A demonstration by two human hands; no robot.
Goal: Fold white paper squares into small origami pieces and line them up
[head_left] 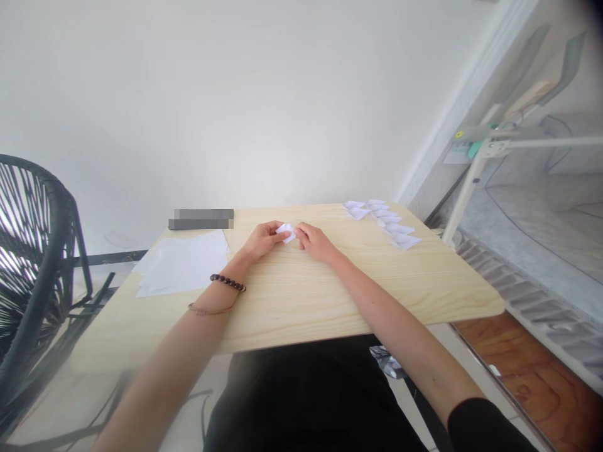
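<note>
L hand pinches folded wht paper from L, R hand pinches its R edge.

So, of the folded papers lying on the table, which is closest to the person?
The folded paper farthest right, at the near end of the longer line; the others lie farther back.

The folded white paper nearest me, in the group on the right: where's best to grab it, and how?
I'd probably pinch the nearest folded paper by its pointed right corner, coming in from the right: that tip juts outward, while the other folded papers sit beyond it and to its left.
</note>
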